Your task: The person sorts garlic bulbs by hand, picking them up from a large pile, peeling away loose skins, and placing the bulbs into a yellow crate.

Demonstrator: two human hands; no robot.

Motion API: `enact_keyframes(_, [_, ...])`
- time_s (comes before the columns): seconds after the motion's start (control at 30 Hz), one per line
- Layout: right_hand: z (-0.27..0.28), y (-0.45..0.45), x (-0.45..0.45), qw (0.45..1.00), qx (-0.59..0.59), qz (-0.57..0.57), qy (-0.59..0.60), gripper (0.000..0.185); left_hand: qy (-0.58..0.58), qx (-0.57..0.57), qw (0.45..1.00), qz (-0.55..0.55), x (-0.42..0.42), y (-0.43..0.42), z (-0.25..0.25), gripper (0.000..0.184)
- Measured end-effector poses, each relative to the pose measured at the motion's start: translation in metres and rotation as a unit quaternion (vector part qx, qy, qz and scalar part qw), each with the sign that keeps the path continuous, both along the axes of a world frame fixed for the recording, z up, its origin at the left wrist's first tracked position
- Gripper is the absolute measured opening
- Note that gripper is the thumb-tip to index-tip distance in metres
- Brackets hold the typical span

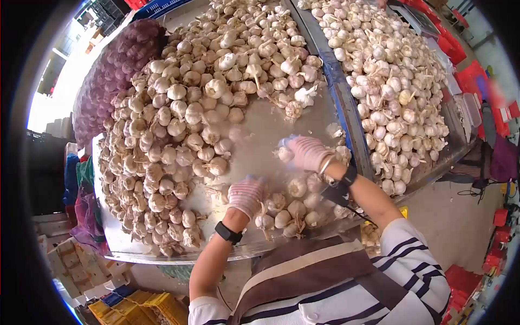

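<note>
Garlic bulbs (195,92) are heaped over the left and back of a metal table (260,130). My left hand (246,195), in a pink striped glove, is low over the metal beside a small group of bulbs (296,208) at the front edge; its fingertips are smeared by motion. My right hand (309,153), gloved the same way, has its fingers closed around a garlic bulb (285,154), partly covered by the fingers. Loose skins (335,130) lie near the blue divider.
A blue-edged divider (341,97) separates a second garlic heap (392,92) on the right. A purple mesh sack of bulbs (111,76) stands at the back left. Yellow crates (130,309) are on the floor at lower left, with red containers (471,81) at the right.
</note>
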State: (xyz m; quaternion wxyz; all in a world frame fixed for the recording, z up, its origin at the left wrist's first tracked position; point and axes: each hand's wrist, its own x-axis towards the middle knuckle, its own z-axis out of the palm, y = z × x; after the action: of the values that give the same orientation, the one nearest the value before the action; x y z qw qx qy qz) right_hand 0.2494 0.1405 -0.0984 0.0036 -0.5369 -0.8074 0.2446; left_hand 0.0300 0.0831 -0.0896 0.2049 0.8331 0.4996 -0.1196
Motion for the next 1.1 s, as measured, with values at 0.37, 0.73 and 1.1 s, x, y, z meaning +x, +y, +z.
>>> enact_keyframes(0.37, [0.067, -0.084, 0.072, 0.795, -0.291, -0.219, 0.485, 0.037, -0.485, -0.304, 0.79, 0.219, -0.011, -0.002, 0.023, 0.05])
enact_keyframes(0.73, [0.135, -0.148, 0.118, 0.715, -0.426, -0.223, 0.508, 0.074, -0.626, -0.31, 0.69, 0.191, 0.032, -0.025, 0.069, 0.047])
enact_keyframes(1.1, [0.023, -0.111, -0.014, 0.304, -0.602, -0.177, 0.717, 0.074, -0.526, -0.034, 0.828, 0.19, 0.041, -0.035, 0.08, 0.059])
